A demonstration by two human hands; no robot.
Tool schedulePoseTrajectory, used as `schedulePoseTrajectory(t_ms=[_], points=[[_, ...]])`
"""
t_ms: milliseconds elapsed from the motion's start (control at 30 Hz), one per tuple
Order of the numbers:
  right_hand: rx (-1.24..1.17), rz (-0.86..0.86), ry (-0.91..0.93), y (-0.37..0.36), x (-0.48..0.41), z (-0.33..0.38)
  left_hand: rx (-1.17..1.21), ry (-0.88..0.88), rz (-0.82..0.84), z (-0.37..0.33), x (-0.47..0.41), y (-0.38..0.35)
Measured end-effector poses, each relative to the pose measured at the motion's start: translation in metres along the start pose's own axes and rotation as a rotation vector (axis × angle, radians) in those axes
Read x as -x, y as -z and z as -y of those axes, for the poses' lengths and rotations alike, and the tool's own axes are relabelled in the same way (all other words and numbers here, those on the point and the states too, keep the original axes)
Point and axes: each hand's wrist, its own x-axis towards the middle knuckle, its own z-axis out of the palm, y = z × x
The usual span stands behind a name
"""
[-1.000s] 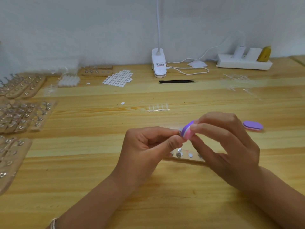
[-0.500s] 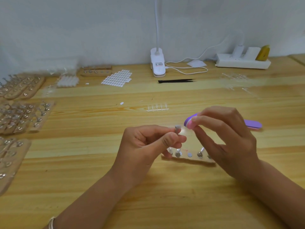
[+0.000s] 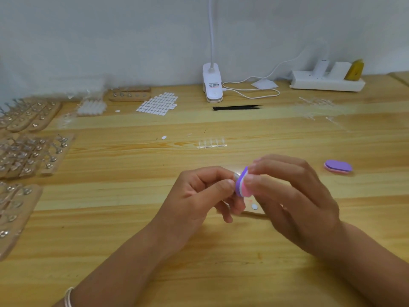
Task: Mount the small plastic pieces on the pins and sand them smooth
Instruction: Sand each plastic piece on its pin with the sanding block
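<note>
My left hand (image 3: 200, 194) pinches a small metal pin (image 3: 236, 176) between thumb and forefinger, its head with a clear plastic piece pointing right. My right hand (image 3: 287, 196) pinches a purple and pink sanding block (image 3: 241, 184), whose purple face lies against the pin's head. Below the hands a wooden pin holder (image 3: 254, 208) is mostly hidden; one round pin head shows on it. A strip of small clear plastic pieces (image 3: 212, 144) lies on the table beyond the hands.
A second purple sanding block (image 3: 338, 166) lies at the right. Wooden holders with mounted pins (image 3: 31, 151) fill the left edge. A sheet of white oval stickers (image 3: 158, 105), black tweezers (image 3: 238, 107), a lamp base (image 3: 212, 85) and a power strip (image 3: 327, 82) sit at the back.
Half a second ago the sanding block was lifted up and to the right, clear of the pin. Now my right hand has brought it back down against the pin head.
</note>
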Motion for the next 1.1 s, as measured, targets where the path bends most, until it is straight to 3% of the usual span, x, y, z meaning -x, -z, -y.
schedulePoseTrajectory(t_ms=[100, 367, 467, 600, 700, 833, 1000, 1100], points=[[0.04, 0.041, -0.029, 0.004, -0.001, -0.009, -0.019, 0.011, 0.017, -0.001, 0.0, 0.0], [-0.006, -0.045, -0.085, 0.004, -0.001, -0.004, -0.034, -0.024, -0.027, -0.001, -0.001, 0.001], [-0.006, -0.075, -0.33, 0.012, -0.001, -0.015, -0.049, -0.09, -0.19, -0.004, -0.002, 0.009], [-0.213, -0.058, -0.738, 0.017, -0.014, -0.03, -0.042, -0.096, -0.53, -0.004, -0.006, 0.03], [-0.256, 0.197, -0.818, 0.004, -0.038, -0.053, -0.117, -0.016, -0.646, 0.001, -0.01, 0.034], [-0.124, 0.583, -0.701, -0.039, -0.076, -0.086, -0.196, 0.033, -0.577, 0.004, -0.012, 0.032], [0.05, 0.875, -0.498, -0.097, -0.092, -0.1, -0.222, 0.071, -0.511, 0.004, -0.01, 0.029], [0.128, 0.895, -0.451, -0.111, -0.092, -0.102, -0.214, 0.071, -0.484, 0.003, -0.01, 0.027]])
